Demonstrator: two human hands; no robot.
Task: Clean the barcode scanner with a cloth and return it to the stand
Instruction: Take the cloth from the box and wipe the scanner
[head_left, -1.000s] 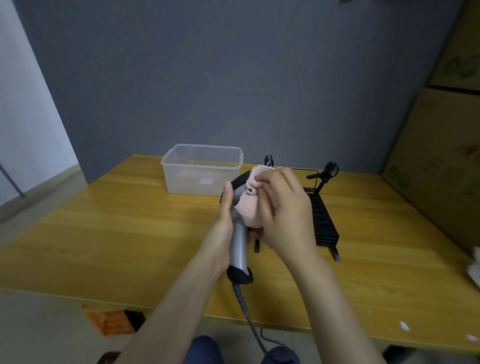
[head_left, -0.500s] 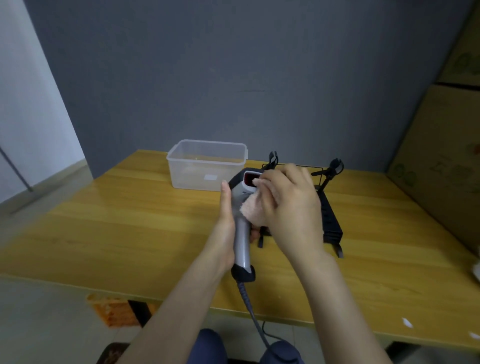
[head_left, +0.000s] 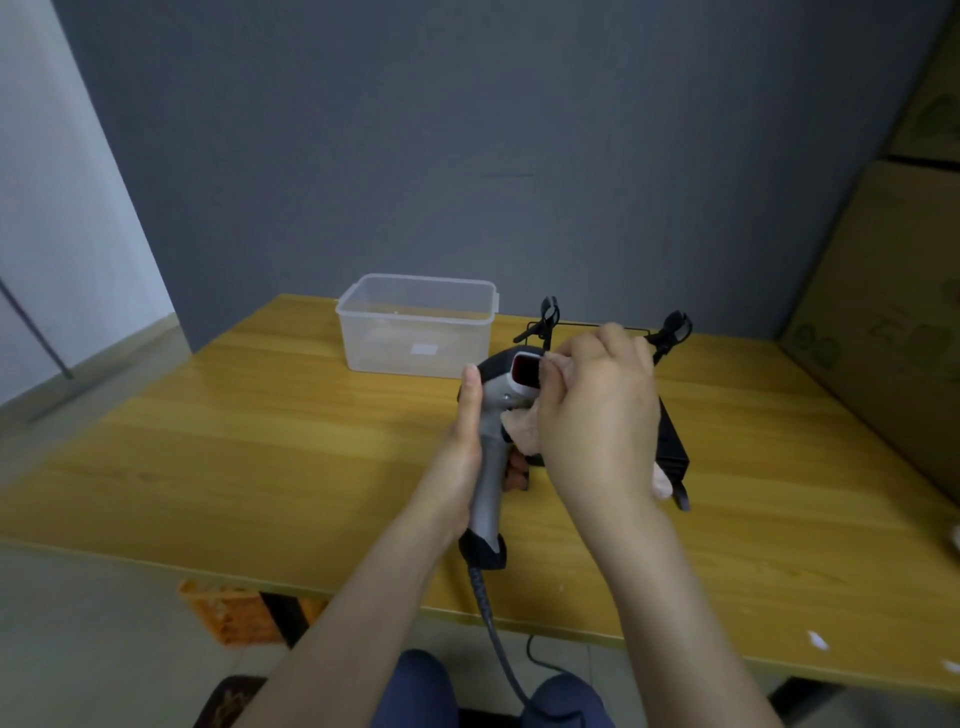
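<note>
The barcode scanner (head_left: 493, 441) is standing upright above the worktop (head_left: 260, 441), its red window facing the camera. The left hand (head_left: 462, 457) is gripping its grey handle, thumb lying up the side, fingers wrapped behind and mostly hidden. The right hand (head_left: 597, 415) is pinching a pink cloth (head_left: 522, 434) against the scanner's head, just right of the window; most of the cloth is covered by that hand, with a bit peeking out by the wrist. The scanner's cable (head_left: 493, 629) is trailing down past the worktop edge. Behind the hands, the black stand (head_left: 672, 447) is sitting largely obscured. A clear plastic container (head_left: 415, 327) is resting farther back.
</note>
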